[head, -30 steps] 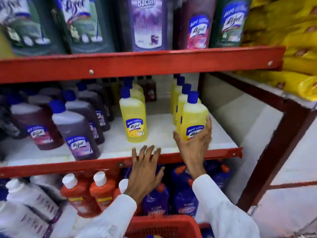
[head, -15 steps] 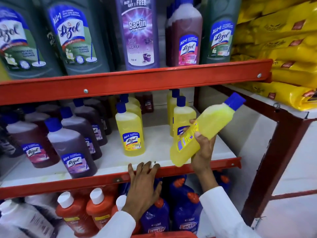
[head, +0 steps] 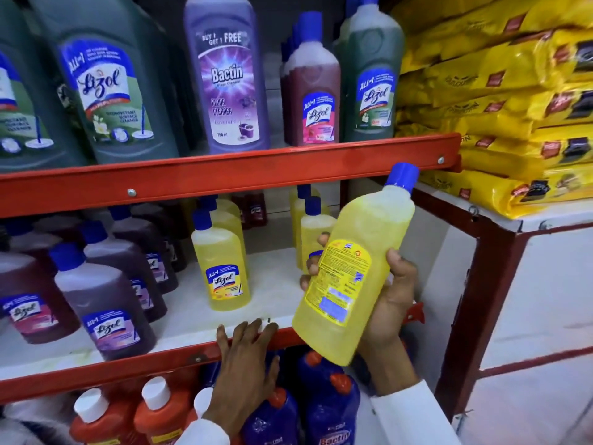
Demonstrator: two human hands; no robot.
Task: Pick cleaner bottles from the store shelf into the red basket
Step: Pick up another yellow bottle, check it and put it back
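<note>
The red shelf rack [head: 224, 175] showed three tiers, with a stack of yellow bags [head: 500, 101] on the unit to its right. Two big green bottles [head: 106, 85] and one purple Bactin bottle [head: 229, 78] stood on top; on the middle shelf at least four yellow bottles [head: 224, 264] remained. The right hand [head: 390, 303] was wrapped around one yellow cleaner bottle [head: 356, 268], tilted, in front of the shelf. The left hand [head: 245, 364] lay open, fingers spread, on the middle rail, grasping nothing.

even bright store light, dim under the shelves, soft blur throughout, wide-angle bending at the edges
</note>
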